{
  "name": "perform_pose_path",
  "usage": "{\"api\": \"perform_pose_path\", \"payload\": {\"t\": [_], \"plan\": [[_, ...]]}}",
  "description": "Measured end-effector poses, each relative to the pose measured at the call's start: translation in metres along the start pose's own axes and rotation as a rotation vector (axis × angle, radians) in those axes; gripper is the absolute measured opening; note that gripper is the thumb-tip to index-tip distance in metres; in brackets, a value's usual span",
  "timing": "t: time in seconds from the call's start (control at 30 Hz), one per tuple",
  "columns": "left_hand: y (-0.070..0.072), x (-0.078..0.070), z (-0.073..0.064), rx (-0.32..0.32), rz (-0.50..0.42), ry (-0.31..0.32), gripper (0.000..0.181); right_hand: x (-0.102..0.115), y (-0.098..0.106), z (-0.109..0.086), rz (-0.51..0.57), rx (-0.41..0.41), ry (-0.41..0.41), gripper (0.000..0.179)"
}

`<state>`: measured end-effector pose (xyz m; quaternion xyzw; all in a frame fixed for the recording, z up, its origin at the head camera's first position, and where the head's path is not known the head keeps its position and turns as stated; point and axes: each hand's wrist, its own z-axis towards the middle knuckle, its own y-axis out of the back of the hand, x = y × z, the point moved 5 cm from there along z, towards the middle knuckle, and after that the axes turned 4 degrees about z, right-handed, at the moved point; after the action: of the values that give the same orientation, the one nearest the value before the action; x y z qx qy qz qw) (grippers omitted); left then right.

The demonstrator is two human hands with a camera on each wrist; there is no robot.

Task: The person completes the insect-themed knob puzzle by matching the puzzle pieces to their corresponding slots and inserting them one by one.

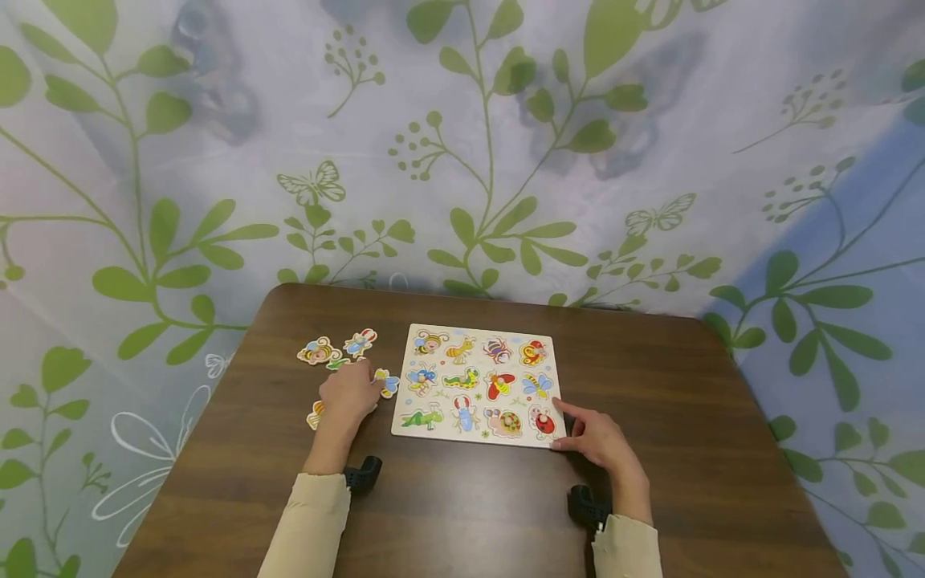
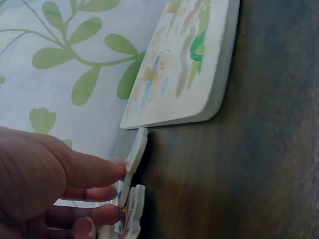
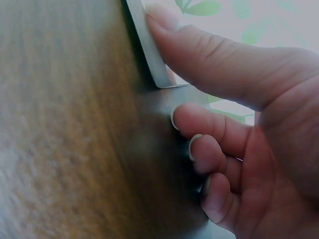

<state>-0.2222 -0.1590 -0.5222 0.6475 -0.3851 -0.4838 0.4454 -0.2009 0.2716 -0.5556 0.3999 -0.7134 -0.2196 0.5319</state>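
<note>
In the head view my left hand [image 1: 352, 389] reaches down among loose wooden insect pieces, left of a puzzle board [image 1: 473, 440]. Beside its thumb lies a blue-winged insect piece [image 1: 387, 384]; a green piece [image 1: 337, 364] is partly covered by the hand. The left wrist view has the thumb against the edge of a flat piece [image 2: 135, 154], other fingertips at a second piece [image 2: 135, 211]; whether they grip is unclear. My right hand [image 1: 598, 437] touches the board's lower right corner, its thumb [image 3: 209, 57] over the edge, while other fingers bend loosely apart from it.
A bee piece [image 1: 318, 351] and a beetle piece [image 1: 360, 342] lie beyond the left hand. A yellow striped piece [image 1: 314, 415] lies left of the wrist. The brown table [image 1: 650, 377] meets a leaf-patterned cloth [image 1: 462, 160] behind it.
</note>
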Motion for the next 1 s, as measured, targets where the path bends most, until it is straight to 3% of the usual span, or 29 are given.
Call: {"api": "perform_pose_path", "payload": {"t": [0.43, 0.6, 0.67, 0.8, 1.0], "plan": [[-0.007, -0.009, 0.006, -0.131, 0.004, -0.032, 0.024, -0.002, 0.003, 0.0, 0.004, -0.006, -0.007, 0.085], [0.0, -0.016, 0.002, -0.203, -0.013, -0.051, 0.019, 0.0, 0.003, -0.002, 0.008, -0.006, -0.001, 0.085], [0.002, -0.027, -0.002, -0.235, -0.042, -0.095, 0.016, 0.0, 0.004, -0.002, 0.011, -0.007, 0.001, 0.086], [0.003, -0.061, -0.015, -0.272, -0.124, -0.243, 0.009, -0.001, 0.005, -0.002, 0.009, -0.006, -0.004, 0.087], [-0.004, -0.117, -0.028, -0.285, -0.142, -0.464, 0.008, -0.001, 0.003, -0.002, 0.018, 0.004, -0.012, 0.087]]}}
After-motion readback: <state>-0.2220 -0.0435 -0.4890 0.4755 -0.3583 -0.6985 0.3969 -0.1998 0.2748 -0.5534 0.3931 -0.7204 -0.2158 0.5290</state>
